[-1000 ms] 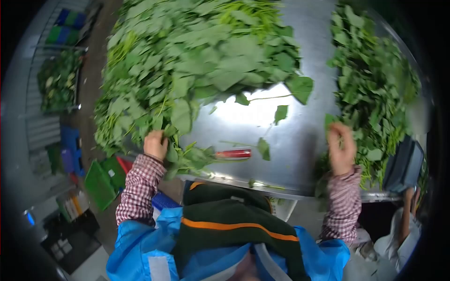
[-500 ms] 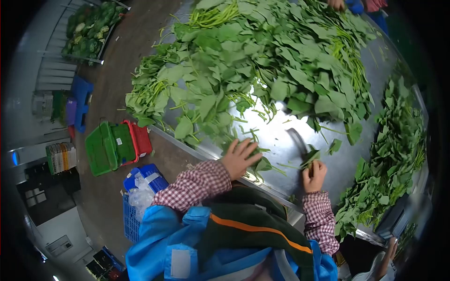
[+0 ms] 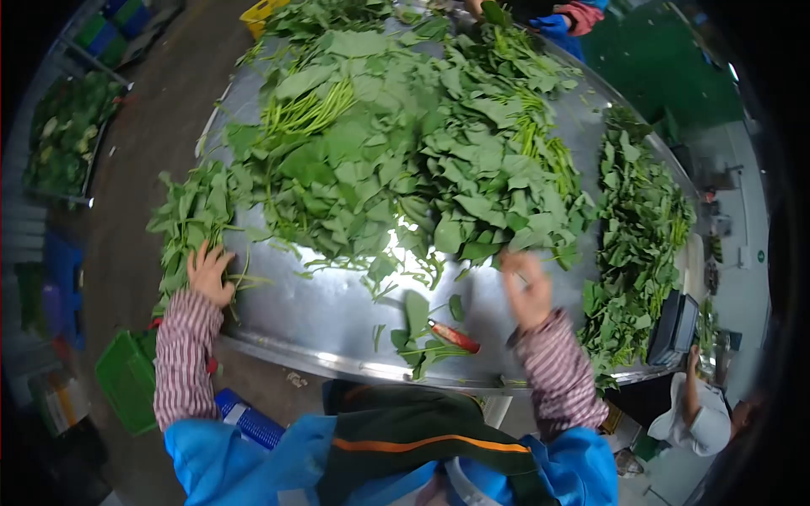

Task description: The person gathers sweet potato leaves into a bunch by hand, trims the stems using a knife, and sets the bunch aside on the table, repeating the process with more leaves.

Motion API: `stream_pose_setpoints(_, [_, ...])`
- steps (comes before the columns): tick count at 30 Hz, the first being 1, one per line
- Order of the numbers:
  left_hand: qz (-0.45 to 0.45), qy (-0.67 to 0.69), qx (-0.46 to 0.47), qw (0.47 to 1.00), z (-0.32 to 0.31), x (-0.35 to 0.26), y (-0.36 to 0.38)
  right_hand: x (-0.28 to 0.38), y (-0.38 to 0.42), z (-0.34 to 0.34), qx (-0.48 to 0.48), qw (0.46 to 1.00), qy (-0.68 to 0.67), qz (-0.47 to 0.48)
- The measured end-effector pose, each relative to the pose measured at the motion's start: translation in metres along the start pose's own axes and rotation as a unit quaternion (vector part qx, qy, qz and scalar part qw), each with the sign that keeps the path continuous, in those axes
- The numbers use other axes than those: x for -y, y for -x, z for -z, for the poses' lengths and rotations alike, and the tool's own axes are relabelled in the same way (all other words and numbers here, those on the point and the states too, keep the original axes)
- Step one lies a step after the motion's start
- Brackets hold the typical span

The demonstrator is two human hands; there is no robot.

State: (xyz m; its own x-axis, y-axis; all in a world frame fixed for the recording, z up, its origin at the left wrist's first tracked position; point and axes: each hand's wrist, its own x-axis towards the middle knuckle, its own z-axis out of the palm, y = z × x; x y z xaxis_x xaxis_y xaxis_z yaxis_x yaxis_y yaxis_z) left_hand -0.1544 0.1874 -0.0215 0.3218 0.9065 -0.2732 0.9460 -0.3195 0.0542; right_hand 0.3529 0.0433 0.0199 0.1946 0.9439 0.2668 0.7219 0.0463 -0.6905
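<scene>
My left hand (image 3: 209, 274), fingers spread, rests on a bunch of leafy green stems (image 3: 198, 207) at the table's left edge. My right hand (image 3: 527, 289) is blurred at the near edge of the large pile of leafy greens (image 3: 498, 181); whether it grips any leaves cannot be made out. Between my hands, a knife with a red handle (image 3: 456, 336) lies on the metal table (image 3: 337, 325). Its blade is mostly hidden near a loose leafy sprig (image 3: 416, 316). Small cut stems (image 3: 409, 263) are scattered in front of the pile.
Another long heap of greens (image 3: 641, 219) lies along the right, beside a dark grey device (image 3: 673, 327). Green (image 3: 126, 379) and blue crates (image 3: 249, 419) stand below on the left. One person (image 3: 700, 413) is at lower right; another's blue glove (image 3: 557, 29) shows at the far end.
My right hand has let go of the curved knife and moved up toward the pile. My left hand has moved left onto the greens at the edge. The view has shifted.
</scene>
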Motion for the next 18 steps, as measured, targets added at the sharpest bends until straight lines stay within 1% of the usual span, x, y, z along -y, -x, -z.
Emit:
stream_pose_setpoints(1, [-0.030,0.027,-0.056,0.998,-0.004,-0.006,0.009,0.008,-0.039,0.022,-0.047,0.997,-0.007,-0.060])
stream_pose_setpoints(2, [-0.042,0.036,-0.115,0.992,-0.007,-0.017,0.015,0.001,-0.077,0.040,-0.084,0.994,-0.010,-0.064])
stream_pose_setpoints(3, [-0.053,0.045,-0.174,0.982,-0.010,-0.031,0.020,-0.027,-0.112,0.048,-0.125,0.985,-0.100,-0.068])
stream_pose_setpoints(4, [-0.061,0.072,-0.199,0.975,-0.009,-0.047,0.024,-0.050,-0.145,0.060,-0.127,0.988,-0.073,-0.042])
stream_pose_setpoints(5, [-0.067,0.100,-0.223,0.967,-0.007,-0.065,0.026,-0.080,-0.175,0.067,-0.125,0.991,0.005,-0.055])
stream_pose_setpoints(6, [-0.076,0.124,-0.233,0.961,0.000,-0.085,0.026,-0.105,-0.196,0.072,-0.117,0.983,0.117,-0.076])
stream_pose_setpoints(7, [-0.085,0.147,-0.243,0.955,0.010,-0.105,0.023,-0.138,-0.208,0.076,-0.085,0.961,0.244,-0.098])
stream_pose_setpoints(8, [-0.098,0.170,-0.248,0.949,0.022,-0.125,0.018,-0.141,-0.208,0.076,-0.023,0.915,0.340,-0.215])
stream_pose_setpoints(9, [-0.114,0.185,-0.256,0.942,0.037,-0.144,0.010,-0.112,-0.208,0.078,0.101,0.856,0.309,-0.403])
stream_pose_setpoints(10, [-0.135,0.223,-0.255,0.931,0.055,-0.163,0.001,-0.126,-0.202,0.072,0.139,0.852,0.268,-0.428])
stream_pose_setpoints(11, [-0.154,0.261,-0.252,0.919,0.072,-0.182,-0.009,-0.141,-0.188,0.065,0.139,0.893,0.208,-0.375])
stream_pose_setpoints(12, [-0.154,0.333,-0.221,0.903,0.084,-0.204,-0.020,-0.133,-0.168,0.060,0.057,0.932,0.193,-0.301])
stream_pose_setpoints(13, [-0.150,0.401,-0.187,0.884,0.093,-0.225,-0.031,-0.140,-0.153,0.058,0.010,0.958,0.153,-0.243])
stream_pose_setpoints(14, [-0.199,0.425,-0.167,0.867,0.105,-0.254,-0.047,-0.112,-0.148,0.064,0.020,0.953,0.082,-0.292])
stream_pose_setpoints(16, [-0.296,0.471,-0.112,0.823,0.122,-0.319,-0.093,-0.122,-0.141,0.067,0.019,0.956,0.060,-0.287])
stream_pose_setpoints(17, [-0.293,0.449,-0.061,0.842,0.133,-0.354,-0.116,-0.128,-0.141,0.072,0.015,0.958,0.051,-0.282])
stream_pose_setpoints(18, [-0.341,0.398,-0.151,0.838,0.117,-0.388,-0.153,-0.134,-0.145,0.075,0.015,0.955,0.038,-0.295])
